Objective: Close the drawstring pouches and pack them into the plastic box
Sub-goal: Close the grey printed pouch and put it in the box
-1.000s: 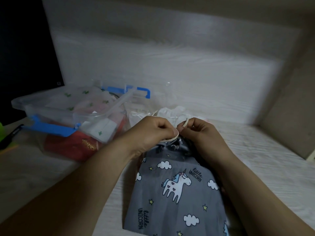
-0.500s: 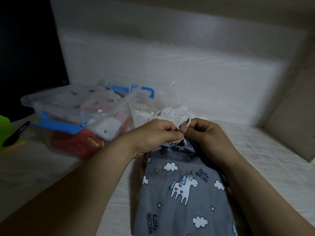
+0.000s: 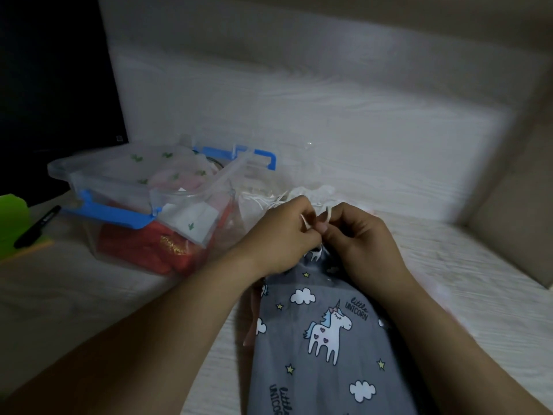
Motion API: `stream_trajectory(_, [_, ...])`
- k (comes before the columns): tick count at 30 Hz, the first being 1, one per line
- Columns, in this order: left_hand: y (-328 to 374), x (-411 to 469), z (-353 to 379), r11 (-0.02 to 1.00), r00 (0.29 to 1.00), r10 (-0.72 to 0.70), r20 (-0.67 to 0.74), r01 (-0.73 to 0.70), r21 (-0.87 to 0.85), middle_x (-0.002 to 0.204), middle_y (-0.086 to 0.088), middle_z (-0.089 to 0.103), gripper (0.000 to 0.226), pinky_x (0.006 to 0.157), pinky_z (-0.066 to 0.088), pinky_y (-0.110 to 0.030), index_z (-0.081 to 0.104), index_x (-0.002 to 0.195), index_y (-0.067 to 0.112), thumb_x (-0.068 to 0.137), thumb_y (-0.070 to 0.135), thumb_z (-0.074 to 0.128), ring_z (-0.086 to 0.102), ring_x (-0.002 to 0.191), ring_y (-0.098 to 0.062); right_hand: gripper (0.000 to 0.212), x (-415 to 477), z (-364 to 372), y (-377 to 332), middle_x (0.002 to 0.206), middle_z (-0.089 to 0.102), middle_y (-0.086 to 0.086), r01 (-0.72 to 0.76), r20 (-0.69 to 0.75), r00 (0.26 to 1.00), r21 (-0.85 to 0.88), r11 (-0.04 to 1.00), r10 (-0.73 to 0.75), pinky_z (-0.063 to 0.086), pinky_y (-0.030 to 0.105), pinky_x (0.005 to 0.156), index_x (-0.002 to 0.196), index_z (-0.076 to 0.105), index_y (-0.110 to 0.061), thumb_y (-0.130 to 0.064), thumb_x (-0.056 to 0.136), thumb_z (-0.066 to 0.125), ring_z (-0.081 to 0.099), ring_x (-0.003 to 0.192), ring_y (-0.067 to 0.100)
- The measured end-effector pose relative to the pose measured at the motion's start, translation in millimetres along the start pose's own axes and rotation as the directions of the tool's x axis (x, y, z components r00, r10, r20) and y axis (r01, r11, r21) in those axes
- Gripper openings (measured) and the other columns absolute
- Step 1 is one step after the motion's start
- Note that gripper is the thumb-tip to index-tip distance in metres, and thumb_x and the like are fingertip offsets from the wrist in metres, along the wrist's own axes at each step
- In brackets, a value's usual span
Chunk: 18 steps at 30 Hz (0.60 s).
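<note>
A grey unicorn-print drawstring pouch [image 3: 323, 333] lies on the pale table [image 3: 89, 295], its gathered mouth pointing away from me. My left hand [image 3: 281, 238] and my right hand [image 3: 359, 241] meet at that mouth, each pinching a white drawstring cord [image 3: 327, 212]. A clear plastic box [image 3: 143, 211] with blue latches stands to the left, holding a red pouch [image 3: 149, 250] and a white cactus-print pouch [image 3: 194, 220]. A white pouch [image 3: 311, 193] lies just behind my hands, partly hidden.
A black pen [image 3: 37, 226] and a green object [image 3: 13, 223] lie at the far left edge. A dark screen [image 3: 54, 85] stands behind the box. Pale wooden walls close the back and the right side.
Both hands have stayed at the pouch mouth and worked the cords, the fingertips now pressed closer together. The view has shifted a little, so the box and pouch sit further right.
</note>
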<state>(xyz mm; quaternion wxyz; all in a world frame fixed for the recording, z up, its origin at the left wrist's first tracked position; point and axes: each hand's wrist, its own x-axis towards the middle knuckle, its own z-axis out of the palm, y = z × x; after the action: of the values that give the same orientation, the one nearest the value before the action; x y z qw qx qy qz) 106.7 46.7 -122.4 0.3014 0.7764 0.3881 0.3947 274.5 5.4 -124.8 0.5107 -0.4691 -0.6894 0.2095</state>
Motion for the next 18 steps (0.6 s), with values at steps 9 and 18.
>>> stream_trajectory(9, [0, 2, -5, 0.992, 0.999, -0.01, 0.043, 0.016, -0.125, 0.062, 0.01, 0.064, 0.012, 0.06, 0.04, -0.028, 0.071, 0.089, 0.015, 0.099, 0.014, 0.064, 0.053, 0.059, -0.007, 0.011, -3, 0, -4, 0.086, 0.076, 0.0, 0.077, -0.053, 0.996, 0.042, 0.996, -0.075, 0.053, 0.04, 0.075, 0.094, 0.073, -0.018, -0.008, 0.097, 0.069, 0.069, 0.081, 0.025])
stream_trajectory(18, [-2, -2, -16, 0.878, 0.981, -0.017, 0.192, 0.106, -0.466, 0.085, -0.008, 0.073, 0.011, 0.08, 0.052, -0.03, 0.067, 0.097, 0.001, 0.098, 0.012, 0.07, 0.067, 0.082, -0.014, 0.005, 1, 1, -5, 0.081, 0.072, 0.005, -0.056, -0.07, 0.994, 0.306, 0.95, 0.081, 0.053, 0.022, 0.07, 0.092, 0.068, -0.001, -0.002, 0.097, 0.066, 0.065, 0.075, 0.013])
